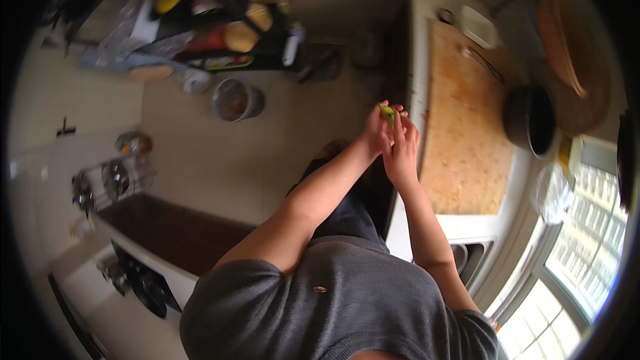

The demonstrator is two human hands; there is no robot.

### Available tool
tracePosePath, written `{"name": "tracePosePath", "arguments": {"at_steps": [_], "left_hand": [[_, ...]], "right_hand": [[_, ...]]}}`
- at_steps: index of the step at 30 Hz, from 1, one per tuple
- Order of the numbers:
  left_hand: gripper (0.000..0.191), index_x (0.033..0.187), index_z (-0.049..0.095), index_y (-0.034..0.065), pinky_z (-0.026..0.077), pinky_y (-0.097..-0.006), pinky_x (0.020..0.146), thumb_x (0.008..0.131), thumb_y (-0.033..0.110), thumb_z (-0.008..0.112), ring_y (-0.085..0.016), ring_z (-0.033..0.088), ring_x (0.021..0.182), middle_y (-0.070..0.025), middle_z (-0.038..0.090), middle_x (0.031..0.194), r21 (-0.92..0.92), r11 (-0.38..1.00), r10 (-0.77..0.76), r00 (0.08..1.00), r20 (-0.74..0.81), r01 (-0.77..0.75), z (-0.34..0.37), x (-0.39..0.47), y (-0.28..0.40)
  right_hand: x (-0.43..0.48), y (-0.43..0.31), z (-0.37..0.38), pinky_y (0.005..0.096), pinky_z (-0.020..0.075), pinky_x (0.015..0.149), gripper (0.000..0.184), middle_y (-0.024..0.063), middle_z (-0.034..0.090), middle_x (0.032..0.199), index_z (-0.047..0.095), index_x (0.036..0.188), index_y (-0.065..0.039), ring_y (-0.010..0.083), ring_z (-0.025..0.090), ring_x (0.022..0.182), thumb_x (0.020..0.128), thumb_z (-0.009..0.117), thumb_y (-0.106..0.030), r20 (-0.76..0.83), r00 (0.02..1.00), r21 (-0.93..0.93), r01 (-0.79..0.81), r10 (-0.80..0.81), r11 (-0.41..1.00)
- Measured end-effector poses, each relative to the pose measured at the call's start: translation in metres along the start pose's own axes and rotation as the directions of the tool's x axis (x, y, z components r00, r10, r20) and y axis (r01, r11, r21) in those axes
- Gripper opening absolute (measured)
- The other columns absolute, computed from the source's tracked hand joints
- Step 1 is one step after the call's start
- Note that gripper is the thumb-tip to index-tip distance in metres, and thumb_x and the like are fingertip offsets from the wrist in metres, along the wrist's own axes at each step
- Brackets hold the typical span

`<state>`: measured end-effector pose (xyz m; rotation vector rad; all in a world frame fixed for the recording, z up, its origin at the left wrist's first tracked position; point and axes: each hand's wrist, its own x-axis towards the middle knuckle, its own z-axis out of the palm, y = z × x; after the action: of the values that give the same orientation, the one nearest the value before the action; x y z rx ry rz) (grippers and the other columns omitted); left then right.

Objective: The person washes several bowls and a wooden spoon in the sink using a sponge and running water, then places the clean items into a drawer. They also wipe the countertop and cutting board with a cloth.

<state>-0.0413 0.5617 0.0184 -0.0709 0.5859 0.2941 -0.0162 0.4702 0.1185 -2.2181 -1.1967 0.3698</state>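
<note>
Both my hands meet in front of me, just left of the counter's edge. Between their fingers is a small bright green piece of vegetable (pixel 388 112), mostly covered by the fingers. My left hand (pixel 376 130) holds it from the left side. From the right, my right hand (pixel 404 152) lies against it, its fingertips on the green piece. Blur hides the exact grip. A large wooden cutting board (pixel 465 135) lies on the counter right beside my right hand. Near the board's far end rests a slim utensil with a dark handle (pixel 487 65).
Right of the board stand a black pot (pixel 530 120), a clear plastic bag (pixel 552 192) and a round woven basket (pixel 562 45). A white tray (pixel 477 26) sits at the far end, a sink (pixel 472 260) nearer me. Leftward are a lined bin (pixel 237 101) and a crowded shelf (pixel 210 25).
</note>
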Motion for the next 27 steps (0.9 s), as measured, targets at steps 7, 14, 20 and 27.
{"name": "tracePosePath", "arguments": {"at_steps": [7, 14, 20, 27], "left_hand": [[0.043, 0.085, 0.061, 0.0056, 0.050, -0.0291, 0.059, 0.093, 0.045, 0.044, -0.020, 0.057, 0.069, -0.0111, 0.061, 0.083, -0.266, 0.924, 0.252, 0.961, -0.118, -0.275, -0.127, -0.098, 0.163], [0.062, 0.134, 0.044, 0.0097, 0.037, -0.0569, 0.102, 0.091, 0.054, 0.039, -0.035, 0.049, 0.119, -0.0154, 0.048, 0.134, 0.372, 0.749, 0.661, 0.592, -0.460, -0.548, -0.251, -0.154, 0.381], [0.047, 0.131, 0.047, 0.0003, 0.039, -0.0543, 0.101, 0.092, 0.027, 0.046, -0.032, 0.052, 0.118, -0.0133, 0.051, 0.133, 0.830, 0.548, 0.727, 0.549, -0.411, -0.104, -0.244, -0.164, 0.437], [0.042, 0.124, 0.053, -0.0026, 0.046, -0.0496, 0.096, 0.091, 0.021, 0.049, -0.031, 0.058, 0.109, -0.0145, 0.058, 0.124, 0.717, 0.343, 0.477, 0.545, -0.690, 0.607, -0.221, -0.097, 0.341]], "right_hand": [[-0.058, -0.052, 0.042, 0.0437, 0.0387, 0.104, 0.042, 0.0193, 0.040, 0.140, 0.054, 0.126, -0.005, 0.0373, 0.041, 0.127, 0.087, 0.065, -0.016, 0.264, 0.962, 0.060, 0.051, -0.065, 0.997], [-0.103, -0.051, 0.076, 0.0423, 0.0419, 0.103, 0.036, 0.0197, 0.046, 0.136, 0.061, 0.117, -0.003, 0.0375, 0.048, 0.122, 0.084, 0.066, -0.018, 0.293, 0.953, 0.014, -0.081, 0.074, 0.997], [-0.138, -0.062, 0.085, 0.0404, 0.0478, 0.095, 0.028, 0.0144, 0.059, 0.120, 0.064, 0.112, -0.005, 0.0314, 0.057, 0.111, 0.088, 0.058, -0.020, 0.239, 0.949, 0.030, -0.221, 0.208, 0.975], [-0.222, -0.070, 0.065, 0.0401, 0.0506, 0.089, 0.024, 0.0123, 0.064, 0.110, 0.066, 0.108, -0.005, 0.0311, 0.061, 0.102, 0.088, 0.059, -0.017, -0.024, 0.878, 0.151, -0.469, 0.478, 0.870]]}}
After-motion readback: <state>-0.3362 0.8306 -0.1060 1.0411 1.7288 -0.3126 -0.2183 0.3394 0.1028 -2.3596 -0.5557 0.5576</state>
